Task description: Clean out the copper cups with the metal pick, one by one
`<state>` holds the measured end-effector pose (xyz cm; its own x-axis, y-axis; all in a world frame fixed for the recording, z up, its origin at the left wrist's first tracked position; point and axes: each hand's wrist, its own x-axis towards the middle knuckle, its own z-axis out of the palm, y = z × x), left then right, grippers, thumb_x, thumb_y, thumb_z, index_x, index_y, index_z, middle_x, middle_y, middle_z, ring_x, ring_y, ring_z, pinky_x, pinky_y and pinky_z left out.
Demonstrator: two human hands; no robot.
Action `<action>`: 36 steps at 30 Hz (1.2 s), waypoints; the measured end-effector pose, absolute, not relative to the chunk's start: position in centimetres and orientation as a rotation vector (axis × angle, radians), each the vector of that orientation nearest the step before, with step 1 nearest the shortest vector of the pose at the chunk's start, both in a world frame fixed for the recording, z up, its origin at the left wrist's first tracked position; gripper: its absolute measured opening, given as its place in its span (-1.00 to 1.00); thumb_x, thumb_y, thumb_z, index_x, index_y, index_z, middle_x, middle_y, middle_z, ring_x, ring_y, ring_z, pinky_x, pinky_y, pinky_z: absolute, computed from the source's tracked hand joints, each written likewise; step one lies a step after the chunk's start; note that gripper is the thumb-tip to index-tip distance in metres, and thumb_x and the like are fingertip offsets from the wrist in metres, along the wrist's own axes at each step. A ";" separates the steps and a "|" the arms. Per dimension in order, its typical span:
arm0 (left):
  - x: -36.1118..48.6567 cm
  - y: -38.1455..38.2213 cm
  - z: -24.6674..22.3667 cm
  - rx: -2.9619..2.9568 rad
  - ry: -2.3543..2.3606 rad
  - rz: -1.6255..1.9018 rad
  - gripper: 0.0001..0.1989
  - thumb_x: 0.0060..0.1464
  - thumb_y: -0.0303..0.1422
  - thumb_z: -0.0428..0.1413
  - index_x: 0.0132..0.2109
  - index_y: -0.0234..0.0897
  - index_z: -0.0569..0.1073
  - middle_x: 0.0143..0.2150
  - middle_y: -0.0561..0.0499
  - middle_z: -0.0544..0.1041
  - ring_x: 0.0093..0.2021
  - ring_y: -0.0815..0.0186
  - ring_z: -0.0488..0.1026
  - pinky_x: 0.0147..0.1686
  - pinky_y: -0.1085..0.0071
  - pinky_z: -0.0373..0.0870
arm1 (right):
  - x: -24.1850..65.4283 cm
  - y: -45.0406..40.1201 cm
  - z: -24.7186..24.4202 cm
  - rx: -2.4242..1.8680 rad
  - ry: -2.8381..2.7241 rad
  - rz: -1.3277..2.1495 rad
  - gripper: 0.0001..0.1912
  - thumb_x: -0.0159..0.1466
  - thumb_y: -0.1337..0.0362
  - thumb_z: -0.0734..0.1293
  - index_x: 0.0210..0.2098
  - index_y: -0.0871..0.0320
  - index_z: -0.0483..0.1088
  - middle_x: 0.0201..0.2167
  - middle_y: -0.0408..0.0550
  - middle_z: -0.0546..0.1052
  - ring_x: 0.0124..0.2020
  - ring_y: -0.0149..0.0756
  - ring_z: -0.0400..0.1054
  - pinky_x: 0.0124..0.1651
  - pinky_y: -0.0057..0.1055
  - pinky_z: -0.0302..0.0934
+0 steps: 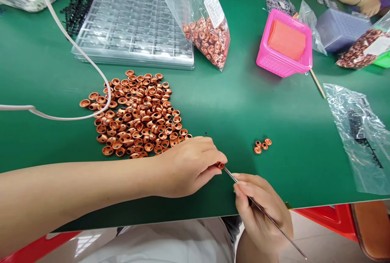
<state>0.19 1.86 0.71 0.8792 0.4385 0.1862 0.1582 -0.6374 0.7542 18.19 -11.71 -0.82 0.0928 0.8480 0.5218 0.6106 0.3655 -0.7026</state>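
Between thumb and forefinger, my left hand [195, 167] pinches a small copper-coloured cup [219, 165] above the table's near edge. My right hand [263, 210] grips a thin metal rod [274, 221], slanting from lower right to upper left. The rod's upper tip meets the cup; whether it is inside the cup cannot be made out. Behind my left wrist spreads a large pile of copper cups [140, 116]. Several loose copper cups [264, 146] lie in a small group to the right, beyond my right hand.
Clear plastic trays [131, 27], black parts [77, 11] and a bag of copper cups [210, 39] lie behind the pile. A white cord [73, 43] crosses the left. Rightward are a pink basket [282, 61], plastic bag [362, 141] and another person's hand [369, 5].
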 end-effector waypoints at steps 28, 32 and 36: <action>0.1 1.9 0.8 2.249 0.434 0.453 -0.85 0.25 -0.47 -0.01 -0.13 -0.35 0.45 -0.30 -0.04 0.50 -0.27 0.29 0.37 -0.23 0.37 0.29 | 17.9 -11.7 -0.9 -1.321 -1.569 0.282 -0.57 0.10 0.67 0.34 -0.09 0.20 0.43 -0.22 -0.01 0.57 -0.23 -0.29 0.50 -0.33 -0.36 0.43; 0.3 1.9 0.9 2.248 0.441 0.440 -0.85 0.24 -0.48 0.00 -0.13 -0.34 0.45 -0.30 -0.04 0.50 -0.26 0.29 0.37 -0.24 0.37 0.29 | 17.9 -11.7 -1.0 -1.309 -1.584 0.290 -0.56 0.08 0.69 0.34 -0.08 0.23 0.43 -0.22 0.01 0.57 -0.22 -0.27 0.50 -0.30 -0.35 0.44; 0.3 1.9 1.0 2.253 0.438 0.442 -0.85 0.24 -0.48 0.00 -0.13 -0.33 0.45 -0.30 -0.04 0.50 -0.26 0.29 0.37 -0.24 0.38 0.29 | 18.0 -11.7 -1.1 -1.306 -1.589 0.297 -0.57 0.10 0.67 0.33 -0.08 0.22 0.43 -0.23 0.01 0.58 -0.21 -0.26 0.51 -0.29 -0.35 0.45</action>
